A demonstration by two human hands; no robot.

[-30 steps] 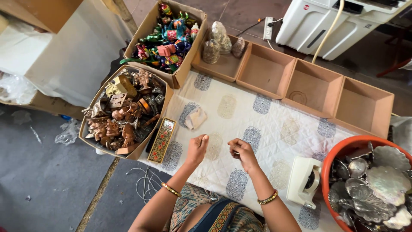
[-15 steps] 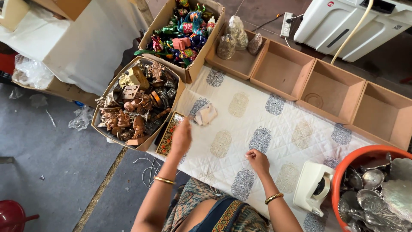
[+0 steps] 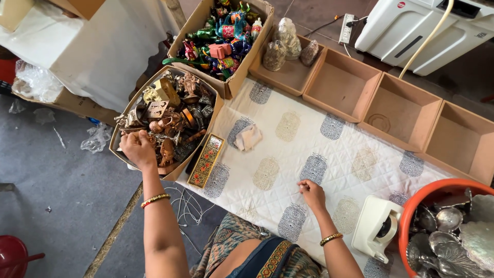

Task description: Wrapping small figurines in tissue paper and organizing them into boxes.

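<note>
Evidently our left hand (image 3: 136, 148) reaches into the cardboard box (image 3: 213, 110) of copper-brown figurines (image 3: 170, 121) at the left; fingers curl over one, though we cannot tell whether they pinch it. These look hard, weighty and knobbly; best gripped around the body. Our right hand (image 3: 311, 192) rests loosely fisted on the printed cloth (image 3: 329, 154).

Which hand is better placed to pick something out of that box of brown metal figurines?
Left. The left hand is already over the box of figurines; the right hand rests fisted on the cloth, well away.
</note>
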